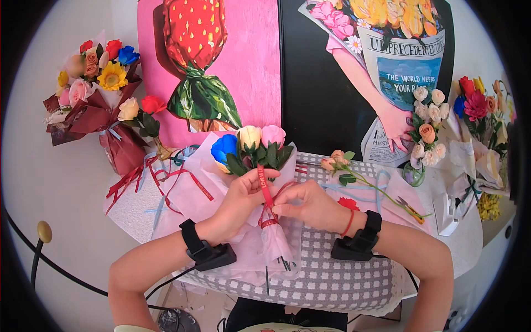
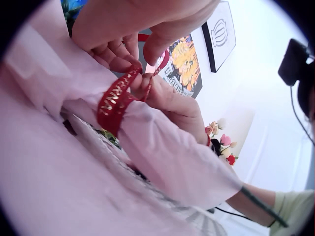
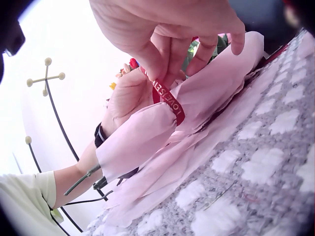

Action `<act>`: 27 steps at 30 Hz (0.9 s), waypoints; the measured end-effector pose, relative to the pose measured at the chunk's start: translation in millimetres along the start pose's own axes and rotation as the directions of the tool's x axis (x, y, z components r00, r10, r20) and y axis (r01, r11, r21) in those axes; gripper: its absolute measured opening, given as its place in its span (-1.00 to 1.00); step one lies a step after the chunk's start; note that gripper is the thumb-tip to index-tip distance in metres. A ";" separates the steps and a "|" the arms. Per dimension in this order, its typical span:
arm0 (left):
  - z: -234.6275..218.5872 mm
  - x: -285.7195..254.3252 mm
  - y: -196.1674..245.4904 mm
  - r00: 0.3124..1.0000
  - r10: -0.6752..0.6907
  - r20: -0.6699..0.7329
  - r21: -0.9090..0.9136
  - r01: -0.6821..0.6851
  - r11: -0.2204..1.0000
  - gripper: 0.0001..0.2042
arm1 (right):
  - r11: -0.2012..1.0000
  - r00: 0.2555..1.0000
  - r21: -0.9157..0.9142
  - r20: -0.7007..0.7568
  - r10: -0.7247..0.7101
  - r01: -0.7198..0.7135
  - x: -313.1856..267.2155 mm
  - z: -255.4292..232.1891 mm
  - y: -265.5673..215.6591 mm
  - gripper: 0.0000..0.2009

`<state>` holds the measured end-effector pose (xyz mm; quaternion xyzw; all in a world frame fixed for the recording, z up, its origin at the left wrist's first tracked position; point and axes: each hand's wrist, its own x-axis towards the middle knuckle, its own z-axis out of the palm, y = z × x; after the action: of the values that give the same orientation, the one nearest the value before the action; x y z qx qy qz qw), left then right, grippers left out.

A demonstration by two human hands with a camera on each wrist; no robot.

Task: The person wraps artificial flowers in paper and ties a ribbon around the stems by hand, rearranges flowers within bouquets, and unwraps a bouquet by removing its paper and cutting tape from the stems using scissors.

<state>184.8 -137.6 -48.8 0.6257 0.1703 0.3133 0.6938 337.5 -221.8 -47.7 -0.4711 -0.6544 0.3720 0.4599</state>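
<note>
Centre of frame | I see left hand (image 1: 239, 195) and right hand (image 1: 314, 206) pinching red ribbon (image 1: 266, 191) | wrapped bouquet (image 1: 274, 243) may loosen if ribbon slips

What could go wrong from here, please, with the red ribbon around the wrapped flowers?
The red ribbon might loosen if the left hand or right hand lets go, since both have fingers on it.

Pulling hard could crease or tear the pink wrapping, which looks thin where the ribbon gathers it.

The stems poke out below the wrapping, so they might slip if the binding is slack.
</note>
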 end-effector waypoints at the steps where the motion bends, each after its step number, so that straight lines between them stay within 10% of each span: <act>1: -3.3 -0.9 -0.7 0.999 0.021 0.031 0.064 -0.023 0.998 -0.82 | 0.999 1.000 0.046 -0.014 -0.008 0.009 0.1 -0.2 0.3 -0.93; 27: -13.9 1.7 -15.8 0.988 -0.013 0.153 0.362 -0.043 0.931 -0.94 | 0.999 0.999 0.048 0.028 -0.017 0.016 -7.3 -4.7 12.1 -0.92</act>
<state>180.8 -126.2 -66.2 0.7668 0.1670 0.2329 0.5744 346.2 -225.2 -59.3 -0.4493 -0.6557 0.3902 0.4647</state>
